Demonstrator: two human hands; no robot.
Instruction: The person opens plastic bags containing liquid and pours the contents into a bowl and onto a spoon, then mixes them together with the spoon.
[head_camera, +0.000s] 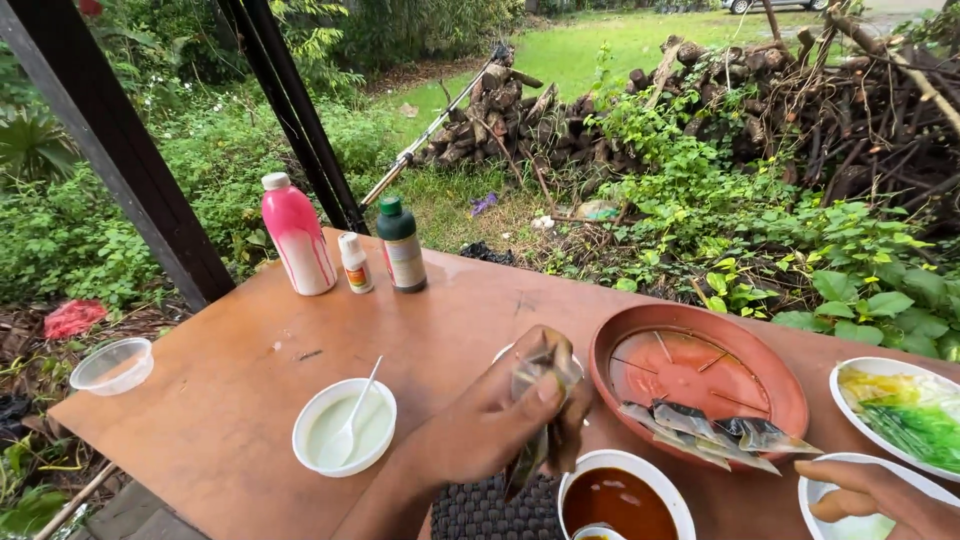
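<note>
My left hand (500, 420) is raised over the table, pinching a limp, dark grey-green leaf strip (528, 462) that hangs down beside a white bowl of brown liquid (620, 500). A second white bowl shows only as a rim (503, 352) behind that hand. To the right, a round terracotta dish (700, 345) holds several similar wet strips (715, 430). My right hand (870, 495) is at the bottom right corner, fingers on the rim of another white bowl (830, 462).
A white bowl of pale liquid with a white spoon (345, 425) sits on the brown table (230, 380). A pink bottle (297, 235), small white bottle (354, 262) and dark green bottle (403, 245) stand at the back. There are also a clear tub (112, 365), a bowl of yellow and green colour (900, 410) and a woven mat (490, 510).
</note>
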